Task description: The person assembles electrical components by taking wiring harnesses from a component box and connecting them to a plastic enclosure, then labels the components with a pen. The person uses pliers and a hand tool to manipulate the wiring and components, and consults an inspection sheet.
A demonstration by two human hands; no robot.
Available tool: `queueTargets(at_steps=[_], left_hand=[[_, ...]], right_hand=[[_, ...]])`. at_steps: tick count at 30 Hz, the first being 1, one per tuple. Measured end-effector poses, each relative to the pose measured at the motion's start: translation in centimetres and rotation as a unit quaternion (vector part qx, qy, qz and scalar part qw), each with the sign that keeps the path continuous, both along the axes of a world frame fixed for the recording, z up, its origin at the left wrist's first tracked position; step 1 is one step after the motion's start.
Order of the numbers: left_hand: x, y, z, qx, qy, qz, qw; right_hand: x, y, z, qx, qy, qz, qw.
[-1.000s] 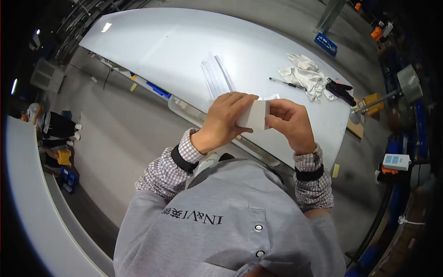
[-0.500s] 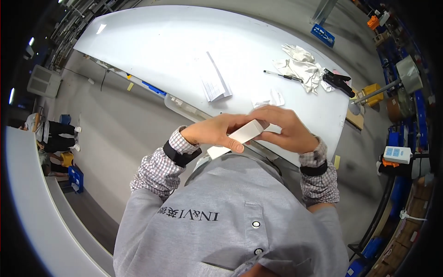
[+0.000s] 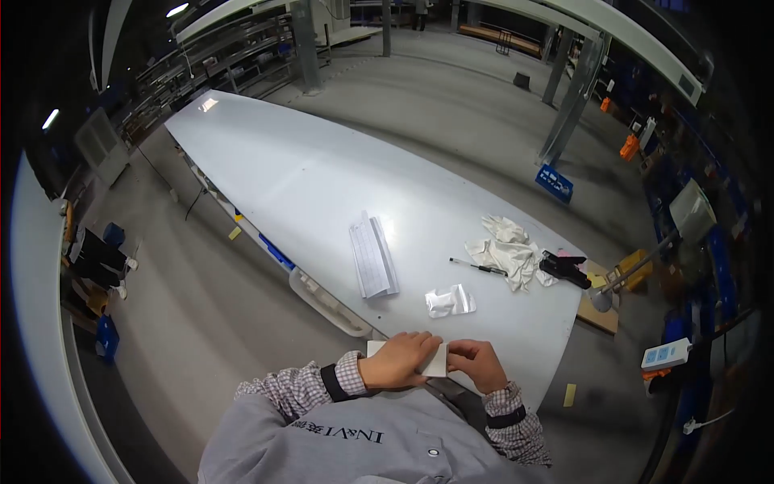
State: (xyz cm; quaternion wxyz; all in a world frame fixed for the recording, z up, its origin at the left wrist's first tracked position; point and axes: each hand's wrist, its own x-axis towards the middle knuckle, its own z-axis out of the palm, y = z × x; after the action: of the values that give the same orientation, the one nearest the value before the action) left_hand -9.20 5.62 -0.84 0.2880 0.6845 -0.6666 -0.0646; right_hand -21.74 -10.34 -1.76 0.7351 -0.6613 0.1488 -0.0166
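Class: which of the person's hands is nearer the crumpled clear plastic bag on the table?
Right. The right hand lies just below the clear plastic bag; the left hand sits further to the left, covering the white card both hands hold.

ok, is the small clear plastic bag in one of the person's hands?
No, the clear plastic bag lies on the white table, apart from both hands, which hold a small white box.

grey concrete floor [image 3: 451, 97] — long white table [image 3: 306, 177], metal shelving [image 3: 210, 64] behind.
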Motion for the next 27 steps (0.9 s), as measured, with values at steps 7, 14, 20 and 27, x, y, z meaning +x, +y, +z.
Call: queueTargets(at_steps=[7,14,20,27], left_hand=[[-0.3,0.1,0.3,0.08,-0.034,-0.012,0.996],[0.9,-0.3,-0.3,0.111,-0.137,-0.009,0.984],[1.1,-0.2,-1.5,0.114,-0.117,0.04,0.986],[6.5,0.6,-4.4,0.097,0.104,0.106,0.984]], right_hand=[[-0.4,0.0,-1.2,0.052,0.014,0.023,0.998],[1.5,0.7,-2.6,-0.093,0.02,0.039,0.995],[3.2,0.9,-7.1,-0.324,-0.061,-0.084,0.941],[4.7,1.5,-6.5,-0.08,-0.014,-0.095,0.992]])
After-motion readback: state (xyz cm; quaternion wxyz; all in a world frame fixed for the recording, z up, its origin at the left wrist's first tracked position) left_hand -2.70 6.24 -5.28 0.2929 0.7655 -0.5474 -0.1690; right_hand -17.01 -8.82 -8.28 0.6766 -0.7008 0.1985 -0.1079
